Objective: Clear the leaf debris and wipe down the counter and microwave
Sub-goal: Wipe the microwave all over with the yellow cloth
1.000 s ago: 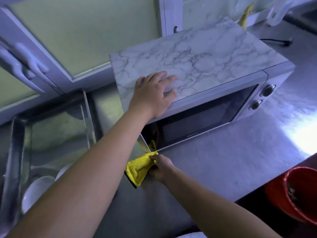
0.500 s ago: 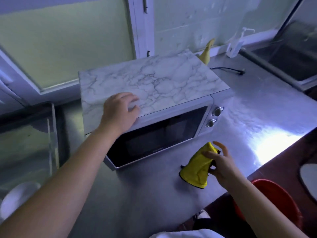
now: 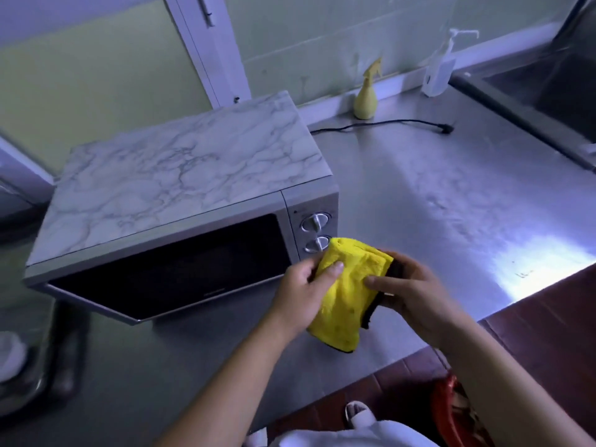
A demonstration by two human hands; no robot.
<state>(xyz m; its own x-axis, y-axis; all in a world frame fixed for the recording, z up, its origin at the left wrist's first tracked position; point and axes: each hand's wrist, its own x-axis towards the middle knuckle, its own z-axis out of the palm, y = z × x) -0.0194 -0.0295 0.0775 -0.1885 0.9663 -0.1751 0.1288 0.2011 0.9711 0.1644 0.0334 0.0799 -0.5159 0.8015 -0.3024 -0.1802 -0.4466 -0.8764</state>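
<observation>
Left hand (image 3: pixel 300 291): I am pinching the near edge of the yellow cloth (image 3: pixel 348 291), with the thumb on top and the fingers curled under it.
Right hand (image 3: pixel 416 295): I am gripping the cloth's other side, pressing the thumb on the yellow face and wrapping the fingers round the dark backing.
Cloth: It is hanging bunched between both hands, lifted off the tabletop (image 3: pixel 435 195), its loose end dangling below the wrists.
Microwave (image 3: pixel 180 182): It is sitting just beyond and outward of the left hand, door closed. Its lower dial (image 3: pixel 317 244) is peeking out right behind the cloth's top edge.
Leaf debris: I am not making out any from here.
Step, as I am judging it: I am refolding the cloth to get a fresh face before wiping.
Risk, dial: The cloth is bunching so close to the lower dial that a careless swipe could turn it.
Risk, cord: A loose cord (image 3: pixel 387 124) is lying well beyond the right hand. A wide sweep could drag it or knock the spray bottle (image 3: pixel 366 98).
Risk, grip: A dangling end could catch the tabletop edge and pull free.
</observation>
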